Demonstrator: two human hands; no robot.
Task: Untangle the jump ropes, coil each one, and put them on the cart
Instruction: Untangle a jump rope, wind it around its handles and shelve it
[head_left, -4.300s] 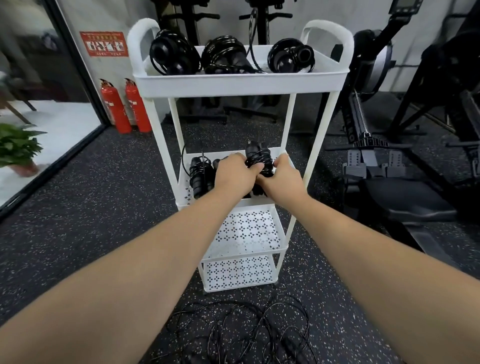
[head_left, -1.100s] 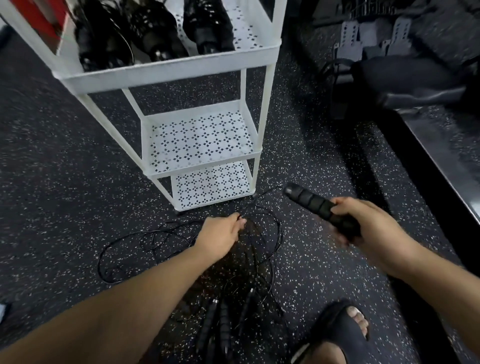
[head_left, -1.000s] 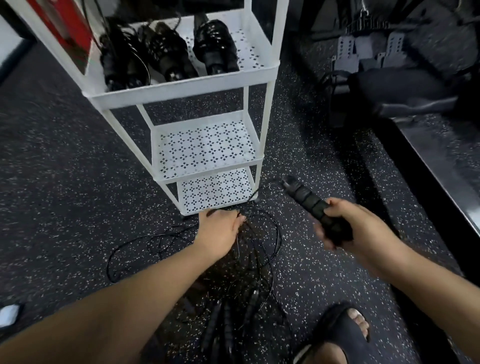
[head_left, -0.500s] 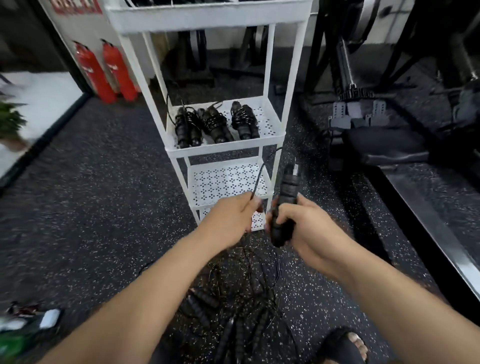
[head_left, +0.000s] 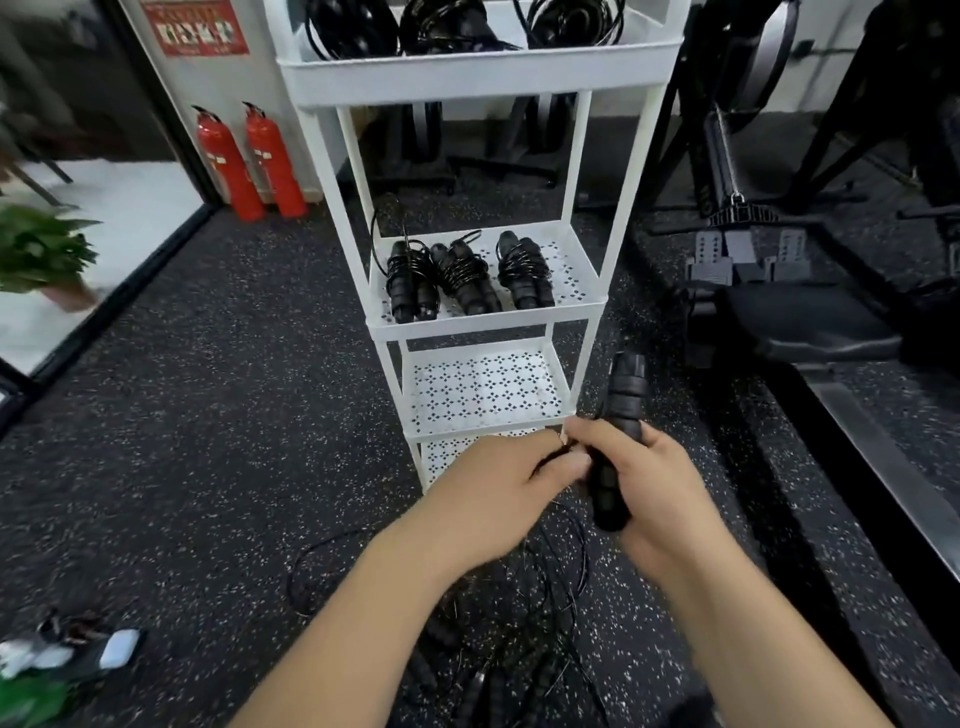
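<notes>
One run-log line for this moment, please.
right hand: grips jump rope handle | left hand: pinches cord | cart: coiled ropes, three on top shelf, three on second | floor: tangled ropes

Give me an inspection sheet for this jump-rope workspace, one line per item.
Surface: speckled black rubber floor.
Job's things: white cart holds three coiled ropes in its top tray and three wound ropes on the second shelf; tangled ropes lie on the floor in front of it.
Clutter: blurred small items at lower left, unidentifiable.
Grippers: right hand grips a rope handle; left hand seems to pinch its cord.
Cables: nothing seen beyond the rope cords.
Surroundings: two red fire extinguishers, potted plant, rowing machine.
</notes>
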